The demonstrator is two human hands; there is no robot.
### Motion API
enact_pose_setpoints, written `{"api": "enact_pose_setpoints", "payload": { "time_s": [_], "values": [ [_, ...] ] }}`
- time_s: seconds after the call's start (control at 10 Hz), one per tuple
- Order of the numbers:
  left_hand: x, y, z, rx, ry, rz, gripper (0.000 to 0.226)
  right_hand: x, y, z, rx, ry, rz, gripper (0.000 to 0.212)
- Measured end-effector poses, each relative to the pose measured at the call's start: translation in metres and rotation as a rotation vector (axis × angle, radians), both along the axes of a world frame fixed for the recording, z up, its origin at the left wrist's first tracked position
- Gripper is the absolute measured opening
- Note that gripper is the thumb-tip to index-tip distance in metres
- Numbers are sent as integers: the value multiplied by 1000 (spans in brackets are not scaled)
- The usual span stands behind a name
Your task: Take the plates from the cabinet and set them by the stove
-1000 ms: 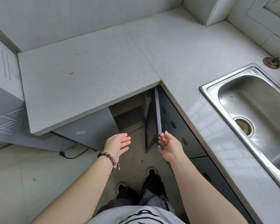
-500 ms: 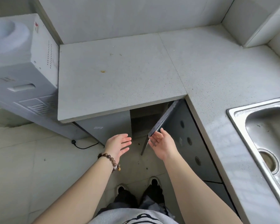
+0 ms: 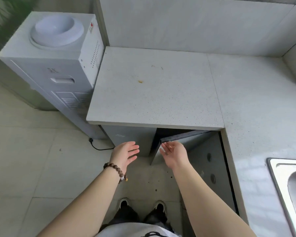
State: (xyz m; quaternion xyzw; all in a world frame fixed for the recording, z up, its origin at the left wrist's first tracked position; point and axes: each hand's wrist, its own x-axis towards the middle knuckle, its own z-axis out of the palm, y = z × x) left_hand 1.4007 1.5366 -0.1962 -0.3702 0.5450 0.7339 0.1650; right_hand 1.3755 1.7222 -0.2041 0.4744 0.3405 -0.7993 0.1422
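Observation:
Under the grey countertop (image 3: pixel 154 93) the dark cabinet door (image 3: pixel 190 141) stands partly swung out, leaving a dark gap behind it. My right hand (image 3: pixel 173 153) is at the door's free edge, fingers relaxed and touching it near the top corner. To the left of the door my left hand (image 3: pixel 126 153), with a bead bracelet on the wrist, hovers with straight fingers and holds nothing. No plates or stove are in view; the cabinet's inside is hidden in shadow.
A white water dispenser (image 3: pixel 58 62) stands on the floor left of the counter, its black cord (image 3: pixel 99 146) lying on the tiles. A steel sink (image 3: pixel 289 190) is set in the counter at right. My shoes (image 3: pixel 142 205) are on the tiled floor below.
The view has swung left and down, bringing the water dispenser into sight. The cabinet door has swung further toward the closed position with my right hand at its edge. My left hand stayed put.

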Motion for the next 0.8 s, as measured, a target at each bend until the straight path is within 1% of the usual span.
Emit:
{"api": "enact_pose_setpoints", "payload": {
  "time_s": [0.1, 0.2, 0.5, 0.6, 0.7, 0.8],
  "values": [
    [-2, -2, 4, 1, 19, 26, 21, -14, -4, 0, -8, 5, -12, 17],
    [-2, -5, 6, -3, 29, 39, 20, -28, -10, 3, -34, 8, -26, 14],
    [2, -14, 9, -26, 20, 71, 18, -50, -16, -4, -60, 39, -14, 24],
    [0, -14, 11, -31, 22, 66, 18, -50, -17, -7, -51, 39, 0, 28],
    [-6, -10, 13, -32, 34, 40, 18, -41, -12, -5, -4, 46, 61, 45],
    [-16, 3, 18, -35, 38, -32, 18, -31, -5, -2, 26, 75, 128, 47]
  ]
}}
